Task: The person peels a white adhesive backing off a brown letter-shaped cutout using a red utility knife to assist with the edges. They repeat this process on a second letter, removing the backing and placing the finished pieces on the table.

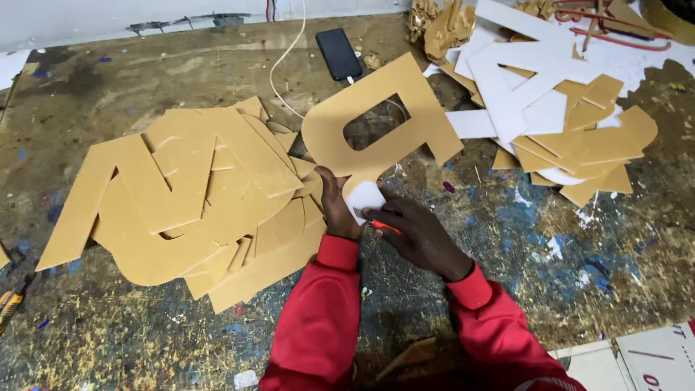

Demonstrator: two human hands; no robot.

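Head view, looking down. Left hand [339, 206] clamped on the lower edge of a tan flat board cut-out letter with a rectangular hole [380, 123], thumb side up, red sleeve [318, 318] running straight back toward the body. Right hand [416, 232] just beside it, to the right of that letter's foot, fingers curled around a thin orange-handled cutting tool [384, 227], tip laid against a white patch [362, 195] at the letter's foot. Both wrists bent inward, knuckles nearly touching.

Underneath, a worn wooden workbench [543, 253], scuffed and spotted with blue and white paint. Left of the held letter, a loose heap of tan cut-out shapes [195, 195], overlapping. Right of it and further back, a mixed heap of white and tan cut-outs [550, 116]. Just behind the letter, a black phone [339, 53] lying flat with a white cable [286, 58] trailing off toward a pale wall [108, 14]. Crumpled tan scraps [441, 25] to the right of the phone.

Held letter lying almost flat over the bench, long axis slanted from the hands up and away to the right, foot toward the body, rounded side toward the left heap.
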